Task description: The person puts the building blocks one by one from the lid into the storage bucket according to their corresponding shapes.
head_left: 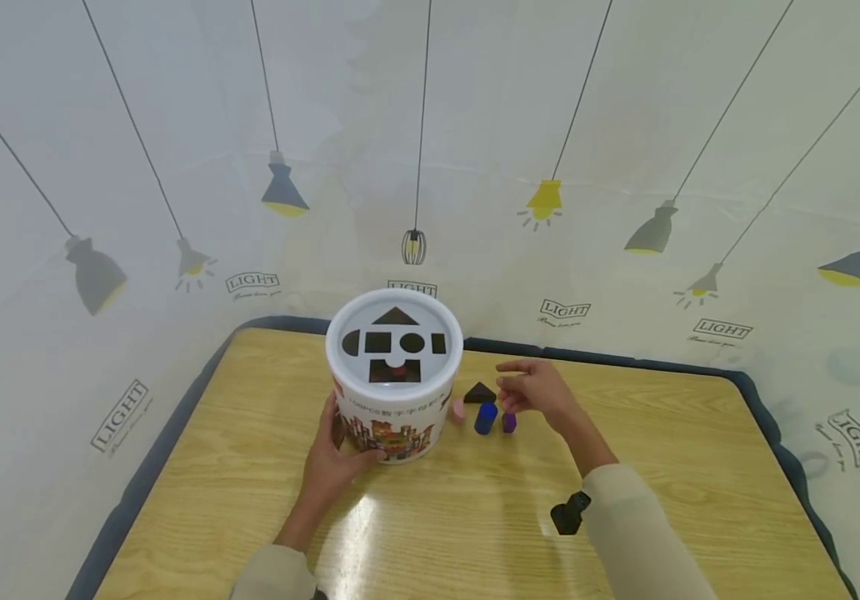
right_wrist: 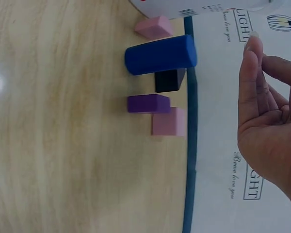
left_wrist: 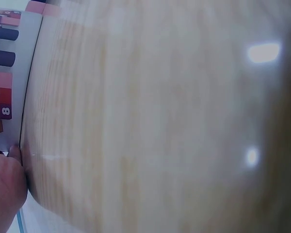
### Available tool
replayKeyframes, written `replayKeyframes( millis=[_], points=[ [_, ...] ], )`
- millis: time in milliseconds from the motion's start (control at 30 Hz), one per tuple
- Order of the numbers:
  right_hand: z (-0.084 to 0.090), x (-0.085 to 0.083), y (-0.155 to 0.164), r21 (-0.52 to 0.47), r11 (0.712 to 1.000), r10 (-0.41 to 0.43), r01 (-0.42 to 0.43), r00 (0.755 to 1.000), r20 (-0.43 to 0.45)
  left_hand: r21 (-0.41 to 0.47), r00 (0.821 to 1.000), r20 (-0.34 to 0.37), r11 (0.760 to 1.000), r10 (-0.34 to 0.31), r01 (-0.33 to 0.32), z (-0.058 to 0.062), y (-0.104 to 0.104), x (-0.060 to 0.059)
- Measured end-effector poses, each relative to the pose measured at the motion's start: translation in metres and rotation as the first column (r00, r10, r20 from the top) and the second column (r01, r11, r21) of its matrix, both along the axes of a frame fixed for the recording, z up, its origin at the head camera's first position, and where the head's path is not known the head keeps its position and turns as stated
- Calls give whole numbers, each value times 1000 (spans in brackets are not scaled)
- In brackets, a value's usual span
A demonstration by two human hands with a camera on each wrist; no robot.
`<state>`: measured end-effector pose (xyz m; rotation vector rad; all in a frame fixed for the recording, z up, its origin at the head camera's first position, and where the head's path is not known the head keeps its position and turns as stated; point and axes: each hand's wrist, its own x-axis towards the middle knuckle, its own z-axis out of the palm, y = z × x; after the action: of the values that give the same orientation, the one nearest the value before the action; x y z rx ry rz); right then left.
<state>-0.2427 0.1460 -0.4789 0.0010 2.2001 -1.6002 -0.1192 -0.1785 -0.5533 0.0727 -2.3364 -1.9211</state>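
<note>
A white bucket (head_left: 392, 435) with a city print stands on the table, its white lid (head_left: 430, 318) pierced by several shaped holes. Around the bucket's lower left side, my left hand (head_left: 328, 467) grips it, thumb across the front. My right hand (head_left: 538, 390) hovers over the small blocks with bent fingers and nothing between them. Below it are a blue cylinder (head_left: 486, 418), a purple block (head_left: 509, 422), a black triangular block (head_left: 480, 392) and a pink block (head_left: 458, 410). In the right wrist view, a pink cube (right_wrist: 168, 121) lies beside the purple block; the hand hides it in the head view.
The wooden table (head_left: 430, 533) has a dark blue edge (head_left: 756, 408) around it. Behind it hangs a pale curtain (head_left: 475, 100) printed with lamps and the word LIGHT. A black wrist camera (head_left: 569, 513) sits at the right sleeve.
</note>
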Motion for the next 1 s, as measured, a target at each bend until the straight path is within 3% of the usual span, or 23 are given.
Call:
replayKeyframes(
  millis=[233,633,867,1000],
  points=[
    [-23,7,5,3,1000,-12,12,1000,25,24,1000,-8,1000,-3,3,-3,0,1],
    [-41,15,11,5,999,-46,46,996,76,16,1000,-24,1000,-13,13,-5,0,1],
    [-50,17,16,8,998,-63,63,993,95,21,999,-39,1000,10,-9,-35,-4,-10],
    [-54,18,17,9,997,-73,73,991,111,7,999,-51,1000,14,-13,-38,-5,-13]
  ],
)
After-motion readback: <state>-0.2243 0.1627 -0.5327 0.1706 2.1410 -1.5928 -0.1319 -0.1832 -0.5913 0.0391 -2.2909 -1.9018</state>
